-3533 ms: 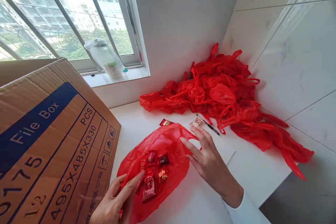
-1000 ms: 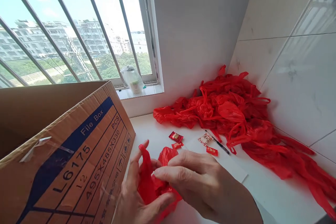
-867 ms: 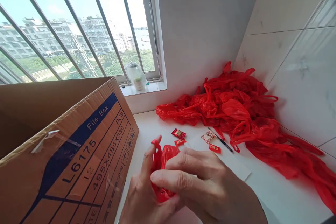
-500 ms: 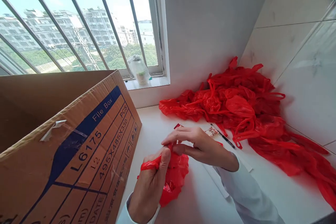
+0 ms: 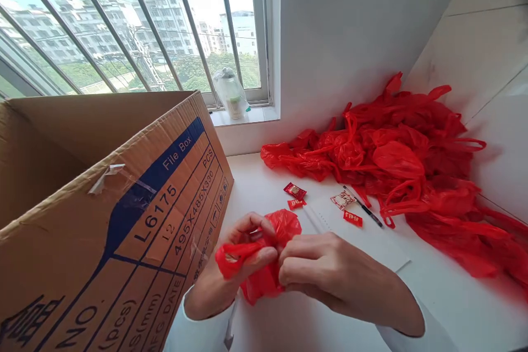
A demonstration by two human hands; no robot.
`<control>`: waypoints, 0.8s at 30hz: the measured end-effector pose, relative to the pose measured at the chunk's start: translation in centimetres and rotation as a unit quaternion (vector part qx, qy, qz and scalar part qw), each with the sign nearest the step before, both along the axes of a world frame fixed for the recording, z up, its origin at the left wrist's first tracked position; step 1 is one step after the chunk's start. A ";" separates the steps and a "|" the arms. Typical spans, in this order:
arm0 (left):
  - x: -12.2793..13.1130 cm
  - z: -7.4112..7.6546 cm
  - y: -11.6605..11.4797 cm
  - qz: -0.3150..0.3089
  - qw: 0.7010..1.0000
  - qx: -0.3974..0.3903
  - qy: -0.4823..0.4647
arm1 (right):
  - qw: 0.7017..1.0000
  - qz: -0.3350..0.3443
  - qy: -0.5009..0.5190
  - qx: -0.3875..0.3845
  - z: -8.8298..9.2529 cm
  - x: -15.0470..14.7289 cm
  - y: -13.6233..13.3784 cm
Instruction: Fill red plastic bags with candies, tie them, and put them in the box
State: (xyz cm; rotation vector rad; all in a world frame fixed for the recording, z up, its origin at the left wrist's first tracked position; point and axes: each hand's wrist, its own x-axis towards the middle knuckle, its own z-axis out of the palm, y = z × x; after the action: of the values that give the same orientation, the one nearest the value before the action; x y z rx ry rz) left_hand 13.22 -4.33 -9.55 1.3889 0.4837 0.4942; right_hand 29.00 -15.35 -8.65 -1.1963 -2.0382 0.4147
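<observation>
Between my hands, above the white tabletop, is a red plastic bag (image 5: 284, 224). My left hand (image 5: 243, 256) is closed on the bag's handle part, and one handle loops out over the thumb. From the right, my right hand (image 5: 325, 269) pinches the bag's side with its fingers bent together; the fingertips are partly hidden. Beyond the hands lie a dark red wrapped packet (image 5: 295, 191), a small red packet (image 5: 296, 204), a white-and-red packet (image 5: 343, 199) and another red packet (image 5: 352, 218). A black pen (image 5: 369, 214) rests beside them, and white paper (image 5: 388, 256) lies under my right arm's far side.
A large open cardboard box (image 5: 165, 198) stands on the left, close to my left hand. Many red plastic bags (image 5: 396, 154) are heaped along the wall at the right. A clear bagged container (image 5: 231, 96) stands on the sill of the barred window.
My right hand has shifted from the top of the bag down to its right side. The small packets, partly covered before, now show. The view has turned slightly.
</observation>
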 end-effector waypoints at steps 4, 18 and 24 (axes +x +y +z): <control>-0.7 -0.7 0.0 0.022 0.945 0.311 0.095 | 0.996 -0.068 0.044 -0.025 -0.5 1.1 0.6; 0.1 -3.6 0.0 0.246 0.666 0.703 0.033 | 0.944 0.058 0.283 -0.158 -5.2 0.9 6.0; -0.1 -3.8 -0.5 0.211 0.682 0.698 0.060 | 0.977 -0.073 0.197 -0.041 -4.8 1.4 5.1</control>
State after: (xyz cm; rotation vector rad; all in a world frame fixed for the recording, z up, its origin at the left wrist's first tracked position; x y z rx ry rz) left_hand 13.14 -4.86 -13.33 2.8258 0.5325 1.3195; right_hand 30.42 -10.23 -13.44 -1.1948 -1.5979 0.6147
